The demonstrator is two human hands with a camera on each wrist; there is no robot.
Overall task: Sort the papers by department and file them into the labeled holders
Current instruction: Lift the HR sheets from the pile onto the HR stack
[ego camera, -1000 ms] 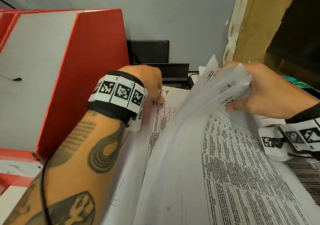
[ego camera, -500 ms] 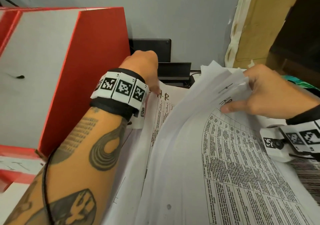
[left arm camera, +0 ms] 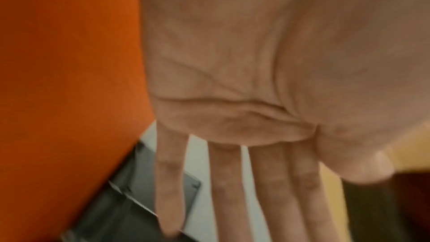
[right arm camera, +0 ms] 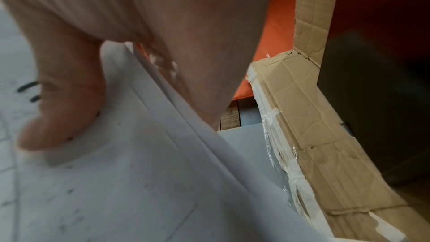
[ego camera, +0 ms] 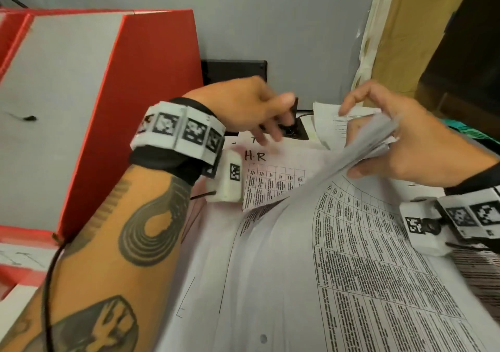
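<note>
We take this for an office desk or a storage corner: red file holders stand against a grey partition panel, printed forms (one headed "H.R") cover the surface, taped cardboard boxes alongside.

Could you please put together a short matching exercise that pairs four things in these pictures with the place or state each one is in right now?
Things:
1. left hand
2. right hand
3. sheet marked H.R
4. red holder

States:
A. stands to the left of the papers
B. lies flat, its top uncovered
C. holds nothing, fingers extended above the papers
D. grips a lifted bundle of pages

Pairs: 1-C, 2-D, 3-B, 4-A
</note>
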